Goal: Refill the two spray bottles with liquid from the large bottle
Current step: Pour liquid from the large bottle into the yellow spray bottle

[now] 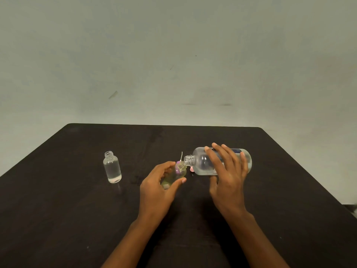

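**Second bottle under the pour, first one apparently filled**

The dark table (67,219) carries everything. Above its middle the large bottle (202,163) is tipped almost flat, uncapped, its neck pointing left and its mouth touching the mouth of a small spray bottle. The right hand (229,176) grips it from above, fingers spread across the body and thumb underneath. The left hand (154,188) holds the tilted spray bottle (179,172), fingers curled round its far side and thumb pressed on the near side. How full this one is cannot be told; its contents look yellowish through the glass.

Well to the left, the other spray bottle (113,169) stands upright and alone, open at the neck, with clear liquid up to about its shoulder. That half looks done, apart from closing it.

Behind the pour, a thin white dip tube (181,156) and a pink piece (191,169) show, probably the removed spray heads. Finishing this fill and refitting both heads seems to remain.
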The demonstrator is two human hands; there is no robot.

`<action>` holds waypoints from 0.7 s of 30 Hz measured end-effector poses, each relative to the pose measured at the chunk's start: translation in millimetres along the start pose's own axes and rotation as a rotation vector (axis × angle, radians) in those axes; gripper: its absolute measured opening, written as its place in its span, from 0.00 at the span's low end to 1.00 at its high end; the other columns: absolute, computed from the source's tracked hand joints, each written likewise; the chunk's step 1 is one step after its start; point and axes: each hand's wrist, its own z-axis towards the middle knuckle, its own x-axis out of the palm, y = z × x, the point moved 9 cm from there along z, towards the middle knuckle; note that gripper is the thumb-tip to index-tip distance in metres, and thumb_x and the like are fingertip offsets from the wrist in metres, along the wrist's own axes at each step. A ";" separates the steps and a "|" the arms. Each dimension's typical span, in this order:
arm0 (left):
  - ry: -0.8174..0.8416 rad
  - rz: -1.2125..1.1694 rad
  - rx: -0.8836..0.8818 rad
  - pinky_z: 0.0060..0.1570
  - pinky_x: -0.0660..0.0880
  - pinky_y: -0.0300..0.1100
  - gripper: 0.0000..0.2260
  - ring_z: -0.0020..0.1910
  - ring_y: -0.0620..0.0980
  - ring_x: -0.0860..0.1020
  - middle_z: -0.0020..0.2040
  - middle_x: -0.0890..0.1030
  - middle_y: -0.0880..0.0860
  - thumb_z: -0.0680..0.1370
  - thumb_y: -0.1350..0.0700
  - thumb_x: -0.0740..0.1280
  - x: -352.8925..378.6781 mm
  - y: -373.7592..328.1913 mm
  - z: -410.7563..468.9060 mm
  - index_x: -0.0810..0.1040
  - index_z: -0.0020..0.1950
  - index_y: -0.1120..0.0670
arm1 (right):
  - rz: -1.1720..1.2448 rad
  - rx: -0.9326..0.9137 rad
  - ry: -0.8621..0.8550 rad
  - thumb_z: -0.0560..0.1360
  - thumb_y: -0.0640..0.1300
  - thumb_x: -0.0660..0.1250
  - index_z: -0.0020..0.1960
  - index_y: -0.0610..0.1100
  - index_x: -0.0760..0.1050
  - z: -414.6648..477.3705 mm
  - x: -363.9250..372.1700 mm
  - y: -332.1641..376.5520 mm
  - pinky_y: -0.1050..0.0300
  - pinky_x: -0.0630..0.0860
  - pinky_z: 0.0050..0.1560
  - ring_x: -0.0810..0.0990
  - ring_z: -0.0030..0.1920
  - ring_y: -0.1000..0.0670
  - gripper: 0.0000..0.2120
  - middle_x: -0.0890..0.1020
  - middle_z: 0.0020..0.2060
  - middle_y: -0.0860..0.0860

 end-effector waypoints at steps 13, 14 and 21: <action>-0.006 -0.006 -0.016 0.49 0.72 0.26 0.19 0.50 0.35 0.78 0.49 0.81 0.41 0.66 0.58 0.78 -0.4 3.4 0.8 0.78 0.54 0.47 | 0.004 0.014 0.004 0.59 0.22 0.71 0.69 0.49 0.67 0.3 0.0 -0.7 0.46 0.48 0.75 0.69 0.69 0.46 0.43 0.76 0.64 0.45; -0.008 -0.002 -0.014 0.49 0.72 0.26 0.20 0.50 0.35 0.78 0.49 0.81 0.41 0.66 0.58 0.78 -0.8 3.3 0.7 0.78 0.54 0.47 | 0.005 0.013 0.002 0.59 0.22 0.70 0.69 0.49 0.67 0.3 0.0 -0.6 0.46 0.48 0.75 0.68 0.69 0.46 0.43 0.76 0.64 0.45; -0.030 0.021 0.014 0.51 0.74 0.30 0.20 0.50 0.37 0.79 0.49 0.82 0.43 0.65 0.59 0.79 -2.8 3.5 1.1 0.79 0.54 0.47 | 0.002 0.013 -0.015 0.62 0.27 0.63 0.68 0.49 0.67 0.3 -1.8 -1.7 0.46 0.47 0.75 0.68 0.69 0.47 0.37 0.76 0.65 0.46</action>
